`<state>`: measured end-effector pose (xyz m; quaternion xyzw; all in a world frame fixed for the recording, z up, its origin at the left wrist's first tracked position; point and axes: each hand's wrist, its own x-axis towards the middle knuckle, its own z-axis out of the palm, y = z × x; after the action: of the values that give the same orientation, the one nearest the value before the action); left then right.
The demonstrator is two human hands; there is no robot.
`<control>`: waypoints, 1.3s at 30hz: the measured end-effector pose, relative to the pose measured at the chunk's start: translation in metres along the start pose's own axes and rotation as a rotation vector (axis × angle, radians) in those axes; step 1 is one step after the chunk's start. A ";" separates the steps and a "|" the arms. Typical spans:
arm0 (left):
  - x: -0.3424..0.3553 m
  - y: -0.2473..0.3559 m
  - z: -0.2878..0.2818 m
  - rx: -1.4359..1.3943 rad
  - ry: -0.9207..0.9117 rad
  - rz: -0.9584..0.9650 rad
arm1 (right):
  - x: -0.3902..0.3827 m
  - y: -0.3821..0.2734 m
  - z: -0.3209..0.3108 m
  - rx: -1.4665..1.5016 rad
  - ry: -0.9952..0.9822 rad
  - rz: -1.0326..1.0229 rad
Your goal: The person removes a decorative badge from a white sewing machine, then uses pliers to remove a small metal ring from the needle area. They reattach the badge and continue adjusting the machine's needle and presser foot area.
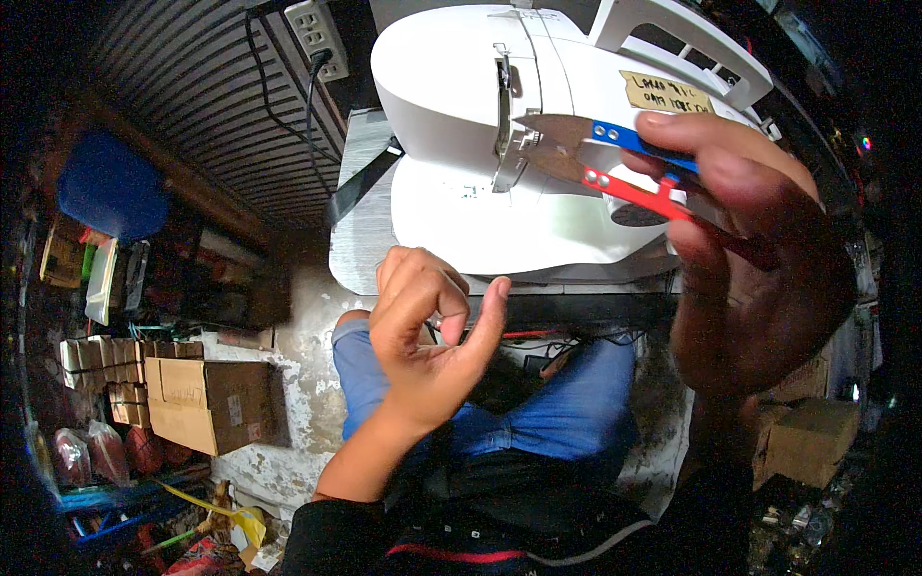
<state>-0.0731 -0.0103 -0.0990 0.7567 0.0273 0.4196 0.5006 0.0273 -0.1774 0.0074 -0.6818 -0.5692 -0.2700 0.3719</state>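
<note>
My right hand [744, 221] grips thread snips with a blue handle [619, 134] and a red handle [639, 197]; their blades are parted, pointing left in front of the needle area of a white sewing machine [432, 77]. My left hand [427, 331] is below the machine's front edge, over my lap, its fingers loosely curled and thumb raised apart, with nothing visible in it. The machine stands on a pale grey tabletop [355, 269]. A tape label [663, 91] is stuck on its upper body.
A power strip [312, 34] with black cables is behind at left. A cardboard box [197, 408], bundled packets [86, 365], bags and a blue object [110, 187] line the left side. More boxes [807, 442] lie at right. My jeans-covered legs [576, 394] are under the table edge.
</note>
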 end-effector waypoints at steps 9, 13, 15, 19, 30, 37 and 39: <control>-0.007 0.006 -0.001 -0.053 0.017 -0.073 | 0.018 -0.004 0.024 -0.319 -0.148 -0.169; -0.005 0.007 -0.005 0.019 -0.013 0.006 | 0.020 -0.004 0.049 -0.242 0.011 -0.225; -0.005 0.006 -0.006 0.040 -0.016 0.049 | 0.020 -0.005 0.052 -0.244 0.024 -0.248; -0.006 0.004 -0.007 0.030 -0.017 0.043 | 0.023 -0.006 0.045 -0.149 -0.015 -0.109; -0.008 0.008 -0.006 0.004 -0.056 -0.051 | 0.033 -0.002 0.020 0.110 -0.248 0.160; -0.010 0.003 -0.007 0.002 -0.133 -0.110 | 0.037 0.009 0.010 0.213 -0.370 0.235; -0.010 0.003 -0.006 0.020 -0.168 -0.115 | 0.037 0.014 0.006 0.255 -0.396 0.271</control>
<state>-0.0850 -0.0120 -0.1021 0.7914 0.0329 0.3247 0.5168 0.0482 -0.1523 0.0303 -0.7388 -0.5640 -0.0051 0.3688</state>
